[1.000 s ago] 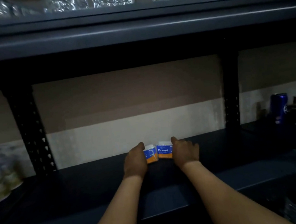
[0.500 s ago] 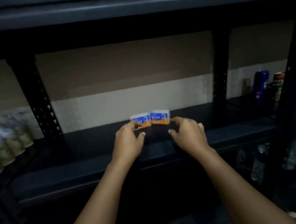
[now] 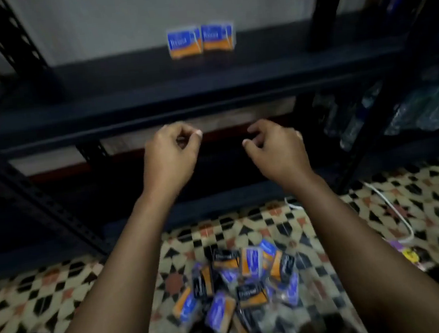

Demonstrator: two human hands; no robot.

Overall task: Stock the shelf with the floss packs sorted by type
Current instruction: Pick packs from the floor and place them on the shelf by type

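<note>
A black pack (image 3: 224, 256) in the floor pile reads "Charcoal"; other print is blurred.

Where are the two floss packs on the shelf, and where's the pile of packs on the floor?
left floss pack (image 3: 184, 43), head view, middle of its front face.
right floss pack (image 3: 217, 36), head view, middle of its front face.
pile of floss packs (image 3: 241, 283), head view, centre of the heap on the tiled floor.
</note>
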